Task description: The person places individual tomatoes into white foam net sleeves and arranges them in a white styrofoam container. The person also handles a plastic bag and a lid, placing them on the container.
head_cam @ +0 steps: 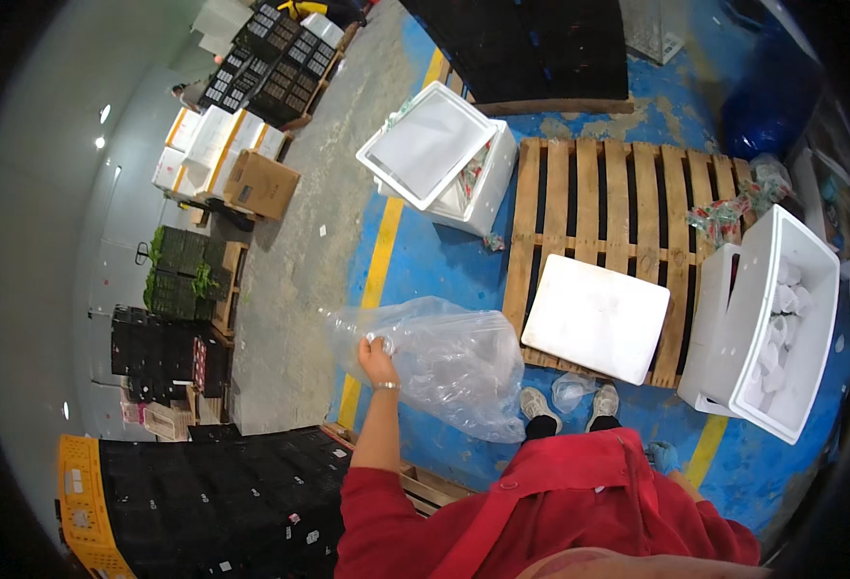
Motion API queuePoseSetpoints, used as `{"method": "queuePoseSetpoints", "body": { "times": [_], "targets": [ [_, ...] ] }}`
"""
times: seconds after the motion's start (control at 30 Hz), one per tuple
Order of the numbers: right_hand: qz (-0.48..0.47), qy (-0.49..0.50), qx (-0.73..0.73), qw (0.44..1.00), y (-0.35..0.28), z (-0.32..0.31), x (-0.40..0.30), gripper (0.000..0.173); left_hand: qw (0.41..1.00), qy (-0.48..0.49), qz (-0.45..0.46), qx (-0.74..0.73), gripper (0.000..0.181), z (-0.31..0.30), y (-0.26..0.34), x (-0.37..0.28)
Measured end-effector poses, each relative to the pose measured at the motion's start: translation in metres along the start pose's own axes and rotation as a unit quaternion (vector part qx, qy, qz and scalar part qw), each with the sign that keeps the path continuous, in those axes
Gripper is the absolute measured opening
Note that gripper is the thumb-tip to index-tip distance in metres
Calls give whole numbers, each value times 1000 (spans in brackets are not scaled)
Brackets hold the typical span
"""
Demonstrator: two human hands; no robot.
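Note:
My left hand [377, 356], bare with a band at its wrist, grips the gathered edge of a large clear plastic bag [461, 362]. The bag spreads out to the right, just above the blue floor. My right hand [661, 457] is low beside the red apron; something blue, perhaps a glove, covers it, and its fingers cannot be made out. A white foam lid or box [598, 318] lies on the wooden pallet [584, 195] ahead of my feet. At the right, an open white foam box [794, 326] holds several white wrapped pieces, tilted against another foam box [707, 326].
Another foam box [486, 195], its lid [432, 145] askew, stands left of the pallet with printed wrappers inside. Crumpled plastic [572, 391] lies between my shoes. Black crates [222, 499] rise at the lower left; a dark stack [533, 51] stands beyond the pallet. A person [191, 93] is far off.

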State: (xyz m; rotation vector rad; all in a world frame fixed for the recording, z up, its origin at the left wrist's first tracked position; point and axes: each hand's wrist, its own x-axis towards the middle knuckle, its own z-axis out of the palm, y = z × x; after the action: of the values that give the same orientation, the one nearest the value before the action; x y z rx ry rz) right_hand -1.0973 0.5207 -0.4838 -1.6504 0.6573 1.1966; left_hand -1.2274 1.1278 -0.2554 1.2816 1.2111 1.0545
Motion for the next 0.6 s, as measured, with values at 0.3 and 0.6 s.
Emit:
{"method": "queuePoseSetpoints", "body": {
  "times": [0.3, 0.6],
  "targets": [
    [-154, 112, -23, 981, 55, -102, 17, 23, 966, -151, 130, 164, 11, 97, 4, -40],
    [2, 170, 179, 969, 153, -95, -108, 29, 700, -493, 422, 297, 8, 137, -36, -202]
  ]
}}
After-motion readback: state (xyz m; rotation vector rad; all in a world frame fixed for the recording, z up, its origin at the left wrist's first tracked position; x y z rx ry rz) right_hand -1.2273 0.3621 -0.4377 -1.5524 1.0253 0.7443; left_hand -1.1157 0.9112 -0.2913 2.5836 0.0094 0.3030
